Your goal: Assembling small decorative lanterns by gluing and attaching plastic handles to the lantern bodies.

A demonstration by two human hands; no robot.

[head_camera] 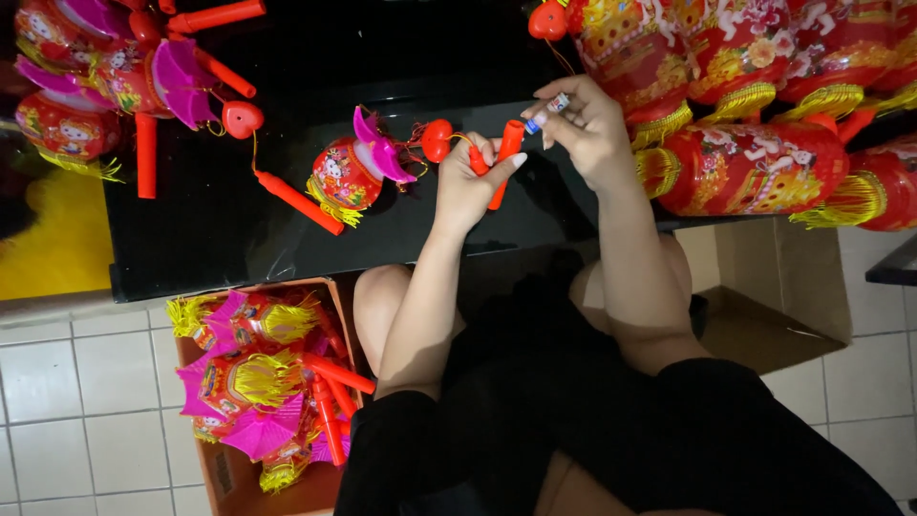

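Note:
My left hand [473, 182] grips an orange-red plastic handle stick [506, 158] over the black table [239, 239]. A short cord runs from the stick to a red heart-shaped piece [437, 139] and on to a small red toy lantern [351, 172] with a pink fan top, lying on the table. My right hand [583, 124] pinches a small battery [546, 112] with a blue and white wrap just above the stick's upper end.
More toy lanterns [91, 72] with orange sticks lie at the table's far left. Large red and gold lanterns [755, 162] crowd the right side. A cardboard box [224, 473] of lanterns stands on the white tiled floor by my left knee.

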